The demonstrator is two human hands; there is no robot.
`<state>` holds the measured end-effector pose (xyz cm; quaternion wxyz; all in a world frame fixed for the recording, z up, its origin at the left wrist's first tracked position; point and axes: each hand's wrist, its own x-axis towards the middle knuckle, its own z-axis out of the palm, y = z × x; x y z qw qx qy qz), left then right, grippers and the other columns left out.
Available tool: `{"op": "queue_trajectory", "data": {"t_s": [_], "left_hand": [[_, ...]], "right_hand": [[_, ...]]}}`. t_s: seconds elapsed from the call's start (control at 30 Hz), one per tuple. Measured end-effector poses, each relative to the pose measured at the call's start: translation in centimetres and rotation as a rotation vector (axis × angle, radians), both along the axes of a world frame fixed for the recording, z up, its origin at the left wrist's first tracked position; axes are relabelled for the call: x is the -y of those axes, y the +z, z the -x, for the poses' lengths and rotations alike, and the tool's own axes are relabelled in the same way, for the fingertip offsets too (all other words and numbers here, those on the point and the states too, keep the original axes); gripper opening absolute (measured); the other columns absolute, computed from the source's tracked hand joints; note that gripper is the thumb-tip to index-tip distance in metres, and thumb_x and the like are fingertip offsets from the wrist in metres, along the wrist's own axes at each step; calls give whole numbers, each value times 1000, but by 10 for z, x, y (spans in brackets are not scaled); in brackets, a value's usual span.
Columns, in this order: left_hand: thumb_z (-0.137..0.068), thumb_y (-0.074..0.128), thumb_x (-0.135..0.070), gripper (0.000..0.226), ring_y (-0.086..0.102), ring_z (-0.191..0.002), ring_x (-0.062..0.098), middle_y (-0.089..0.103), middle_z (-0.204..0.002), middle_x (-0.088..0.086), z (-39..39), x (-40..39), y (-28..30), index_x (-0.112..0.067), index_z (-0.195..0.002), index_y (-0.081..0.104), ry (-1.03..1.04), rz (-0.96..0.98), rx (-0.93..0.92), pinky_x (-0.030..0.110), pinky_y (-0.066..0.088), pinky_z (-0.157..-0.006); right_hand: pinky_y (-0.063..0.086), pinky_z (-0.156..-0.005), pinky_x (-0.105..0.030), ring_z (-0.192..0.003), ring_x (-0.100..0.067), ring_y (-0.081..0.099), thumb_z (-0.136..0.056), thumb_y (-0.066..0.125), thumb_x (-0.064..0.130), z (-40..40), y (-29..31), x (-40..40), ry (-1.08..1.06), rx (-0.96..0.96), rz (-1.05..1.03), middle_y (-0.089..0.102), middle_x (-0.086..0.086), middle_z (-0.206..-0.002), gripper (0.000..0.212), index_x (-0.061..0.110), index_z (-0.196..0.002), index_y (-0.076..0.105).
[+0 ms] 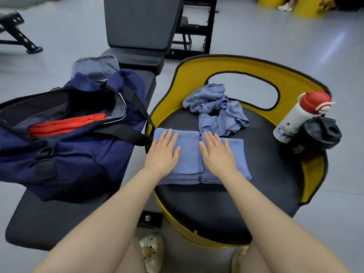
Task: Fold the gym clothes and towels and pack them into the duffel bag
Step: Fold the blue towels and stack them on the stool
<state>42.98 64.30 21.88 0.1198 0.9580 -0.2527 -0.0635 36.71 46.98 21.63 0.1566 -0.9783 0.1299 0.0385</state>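
Hands flat, left (163,152) and right (217,154), pressing the folded towel (189,154) on the seat (266,174) to set the crease; fingers straight, no grip on anything. Lying crumpled just beyond, another towel (214,109). Sitting unzipped on the bench (39,223) at left, bag (78,154) holding red clothing (65,125).

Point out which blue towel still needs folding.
The crumpled blue towel at the back of the black seat, heaped in loose wrinkles. The folded blue towel nearer the person lies flat under the left hand and right hand.
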Motion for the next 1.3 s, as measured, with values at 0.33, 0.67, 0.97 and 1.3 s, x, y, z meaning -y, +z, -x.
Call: {"op": "queue_trajectory", "data": {"t_s": [0.33,0.67,0.97,1.3], "left_hand": [[-103,29,-34,55,0,-147,20,0,-160,4,-52,69,21,-18,-153,11,-143,-31,49,38,8,-119],[-99,43,-22,62,16,-145,23,3,-160,4,-91,163,23,-38,-150,11,-205,206,-187,40,35,-107],[-93,40,7,56,29,-140,18,26,-155,-3,-117,207,-4,-16,-144,40,-327,255,-216,11,26,-95],[-93,56,-12,16,60,-95,23,68,-99,8,-94,212,43,-10,-95,72,-175,483,-46,41,48,-84]], "right_hand": [[3,-119,-40,-148,-18,10,-104,26,40,-31,21,82,-141,71,161,17,-3,-160,58,13,-153,15],[8,-120,-40,-143,-20,25,-100,42,39,-80,10,131,-217,82,194,36,-6,-150,60,11,-149,22],[35,-100,-34,-111,-23,55,-99,45,29,-107,-12,148,-256,196,91,63,-4,-119,31,19,-127,52],[40,-67,-33,-92,-27,59,-98,44,26,-89,18,143,-277,306,15,65,-8,-102,24,16,-113,62]]}}
